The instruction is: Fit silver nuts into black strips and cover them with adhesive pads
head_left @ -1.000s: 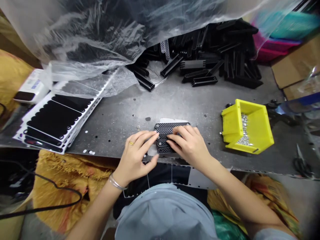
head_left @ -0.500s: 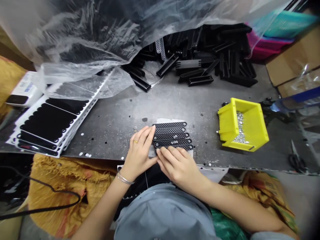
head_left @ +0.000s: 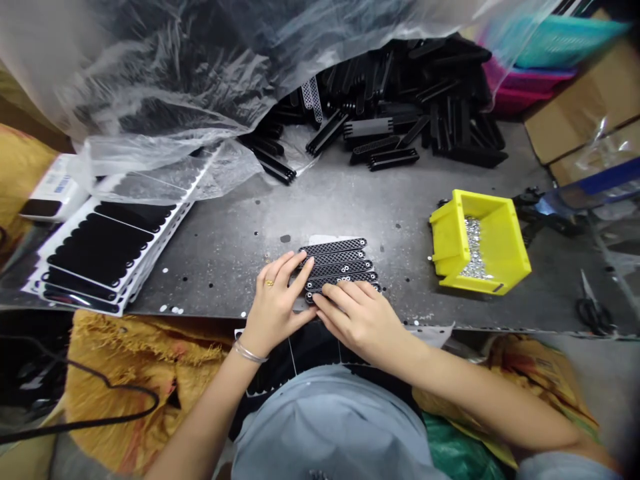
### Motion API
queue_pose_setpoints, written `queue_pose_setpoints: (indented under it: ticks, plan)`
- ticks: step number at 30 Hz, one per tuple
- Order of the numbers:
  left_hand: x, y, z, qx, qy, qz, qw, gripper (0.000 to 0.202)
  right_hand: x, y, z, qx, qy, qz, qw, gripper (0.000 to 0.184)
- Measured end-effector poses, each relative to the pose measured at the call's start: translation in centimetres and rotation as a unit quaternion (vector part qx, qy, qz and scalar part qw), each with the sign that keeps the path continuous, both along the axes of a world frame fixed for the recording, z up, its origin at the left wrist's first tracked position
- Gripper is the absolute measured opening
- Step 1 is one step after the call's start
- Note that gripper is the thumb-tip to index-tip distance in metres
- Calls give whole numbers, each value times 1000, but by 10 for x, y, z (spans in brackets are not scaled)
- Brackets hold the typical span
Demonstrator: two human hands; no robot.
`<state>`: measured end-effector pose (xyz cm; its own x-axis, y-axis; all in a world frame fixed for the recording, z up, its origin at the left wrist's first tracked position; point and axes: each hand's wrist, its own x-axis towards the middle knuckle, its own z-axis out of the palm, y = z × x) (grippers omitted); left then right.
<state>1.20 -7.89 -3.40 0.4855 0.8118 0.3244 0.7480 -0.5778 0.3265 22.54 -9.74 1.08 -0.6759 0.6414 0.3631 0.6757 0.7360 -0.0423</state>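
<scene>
Several black strips (head_left: 336, 256) with a mesh pattern and a ringed hole at each end lie side by side in front of me. A few small silver rings (head_left: 345, 269) rest loose on the middle strips. My left hand (head_left: 279, 293) is at their left ends, its fingers stretched out against the edge and its thumb apart. Bent over the nearest strip, my right hand (head_left: 361, 313) has its fingertips pressed together by the hole at that strip's left end. Whatever sits between those fingertips is hidden.
A yellow bin (head_left: 517, 247) holding small silver parts stands to the right, with scissors (head_left: 593, 310) beyond it. Sheets of black stickers (head_left: 100, 247) are stacked at left. Many black plastic parts (head_left: 395, 157) are heaped at the back, partly under clear plastic sheeting (head_left: 200, 80).
The whole view has shifted slightly. My left fingers have slid a little along the strips' left ends, and my right fingertips stay near the front strip's left end.
</scene>
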Motion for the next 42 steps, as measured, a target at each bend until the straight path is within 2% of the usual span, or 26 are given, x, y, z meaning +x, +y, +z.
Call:
queue_pose_setpoints:
  ticks: [7,10,12,15,18,23,26,28,32,35,37,39,41,42]
  plan:
    - [0,-1,-1,-4,-1,5,1000,75,-15,14,-8,-9,69,17,997,20]
    - [0,-1,-1,-7,-4,2,1000,75,-10,8,-9,-37,74,17,996,21]
    - [1,-1,-1,-6,-7,5,1000,73,-6,-1,-11,-56,62,11,996,28]
    - [1,-1,-1,-5,-10,9,1000,70,-6,-17,-15,-28,21,-9,999,36]
    - [1,-1,-2,-9,-9,6,1000,70,-16,-28,-17,15,-6,-44,999,35]
    - [0,-1,-2,-10,-12,6,1000,72,-38,-37,-11,-8,3,-117,993,36]
    - [0,-1,-1,-8,-11,5,1000,71,-38,-39,-6,-2,-7,-129,992,34]
    - [1,-1,-1,-8,-9,3,1000,71,-29,-36,-5,3,-13,-107,994,33]
    - [1,-1,-1,-8,-8,4,1000,72,-6,-14,-6,13,-41,-14,999,31]
    - [1,0,-3,-6,-7,5,1000,73,1,3,-2,46,-49,56,996,23]
    - [-1,1,-2,-5,-7,4,1000,73,4,8,5,53,-24,90,994,19]
    - [-2,0,1,-1,-5,6,1000,73,10,7,11,8,52,78,996,16]
    - [1,-5,8,2,1,5,1000,78,23,5,12,-76,193,-23,978,16]
    - [6,-9,11,2,4,2,1000,82,31,5,8,-121,280,-97,947,18]
